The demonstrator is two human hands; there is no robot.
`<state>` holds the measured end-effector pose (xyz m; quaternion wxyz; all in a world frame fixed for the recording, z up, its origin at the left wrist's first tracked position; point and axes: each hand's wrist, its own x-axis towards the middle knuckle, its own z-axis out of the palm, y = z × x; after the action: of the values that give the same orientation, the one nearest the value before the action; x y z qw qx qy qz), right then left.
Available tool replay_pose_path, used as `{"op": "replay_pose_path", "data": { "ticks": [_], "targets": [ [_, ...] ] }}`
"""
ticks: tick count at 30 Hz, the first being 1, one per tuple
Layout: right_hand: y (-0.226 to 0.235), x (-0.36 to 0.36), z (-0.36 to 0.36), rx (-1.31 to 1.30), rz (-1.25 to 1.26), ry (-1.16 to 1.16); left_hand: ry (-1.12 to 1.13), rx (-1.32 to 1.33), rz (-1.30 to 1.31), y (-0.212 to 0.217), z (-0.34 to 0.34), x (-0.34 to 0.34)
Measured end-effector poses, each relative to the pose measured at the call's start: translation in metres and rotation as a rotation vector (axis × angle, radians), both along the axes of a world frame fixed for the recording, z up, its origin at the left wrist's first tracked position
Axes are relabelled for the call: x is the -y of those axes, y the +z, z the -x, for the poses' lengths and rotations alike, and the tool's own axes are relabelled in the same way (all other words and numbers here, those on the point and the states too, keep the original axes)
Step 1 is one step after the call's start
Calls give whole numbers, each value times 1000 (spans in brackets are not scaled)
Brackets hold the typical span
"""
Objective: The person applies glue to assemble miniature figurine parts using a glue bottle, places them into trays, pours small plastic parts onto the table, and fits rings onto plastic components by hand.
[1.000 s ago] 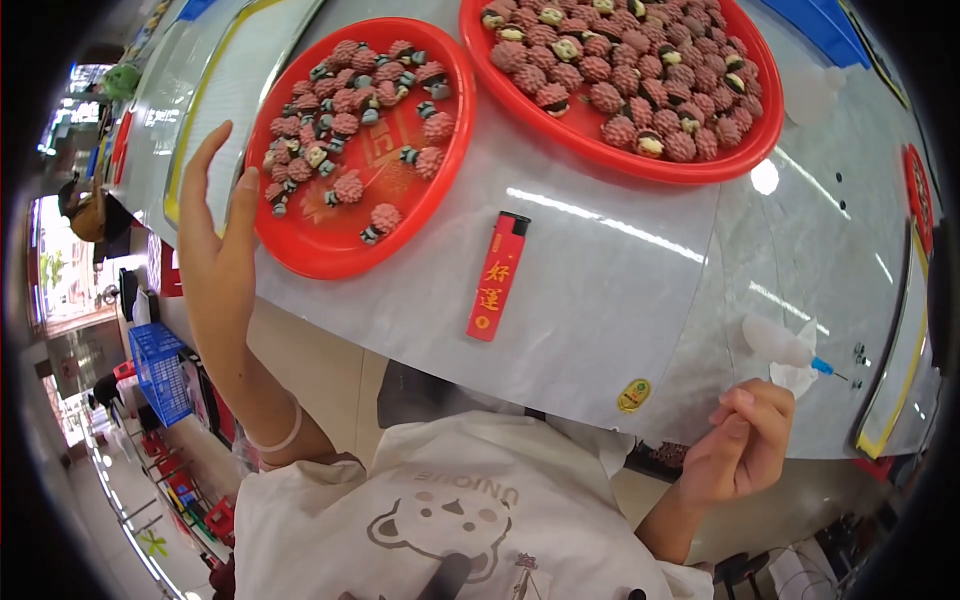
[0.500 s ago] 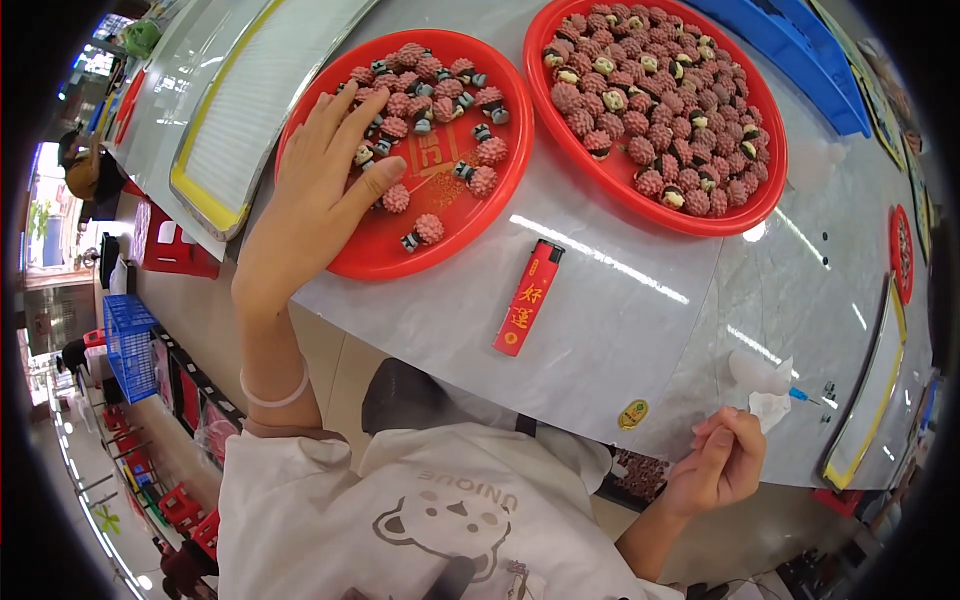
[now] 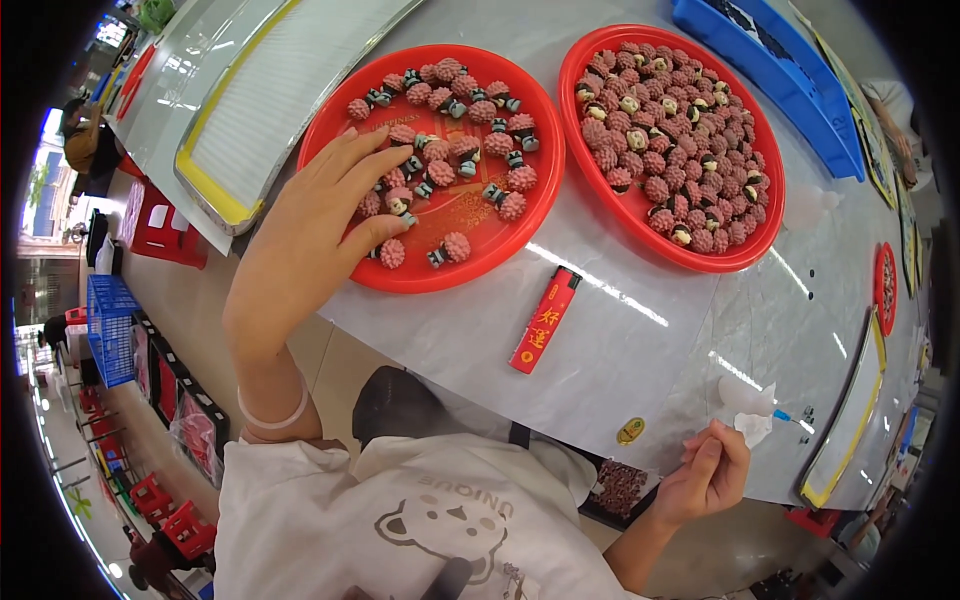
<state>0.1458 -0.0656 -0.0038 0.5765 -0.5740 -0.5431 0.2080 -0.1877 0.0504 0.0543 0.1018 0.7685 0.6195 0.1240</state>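
Note:
My left hand reaches over the near left part of a round red tray. Its fingers are spread, thumb apart, above small figures with pink knobbly tops and grey-black lower parts; one figure lies between thumb and fingers. Whether the fingertips touch it, I cannot tell. At the lower right, my right hand is closed with thumb and fingertips together. Anything in that pinch is too small to make out. Just beyond it, on the table, lies a crumpled white scrap beside a blue-tipped thin tool.
A second red tray, full of pink-topped figures with cream or dark parts, stands to the right. Between trays and table edge lies a red lighter. A blue bin stands far right; yellow-edged frames flank the table.
My left hand has drawn back toward me across the tray, uncovering more figures at its far side. The view has shifted slightly. My right hand keeps its pinch near the white scrap.

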Motion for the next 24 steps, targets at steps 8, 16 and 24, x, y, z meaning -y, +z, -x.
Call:
{"op": "replay_pose_path", "data": {
  "ticks": [8, 16, 24],
  "targets": [
    [0, 0, 2, 9, 21, -61, 95, 49, -109, 4, -4, -4],
    [0, 1, 3, 22, 41, -96, 103, 102, -51, 4, -4, -8],
    [3, 1, 3, 30, 50, -87, -299, -259, -293, 59, -18, 64]
  ]
}}
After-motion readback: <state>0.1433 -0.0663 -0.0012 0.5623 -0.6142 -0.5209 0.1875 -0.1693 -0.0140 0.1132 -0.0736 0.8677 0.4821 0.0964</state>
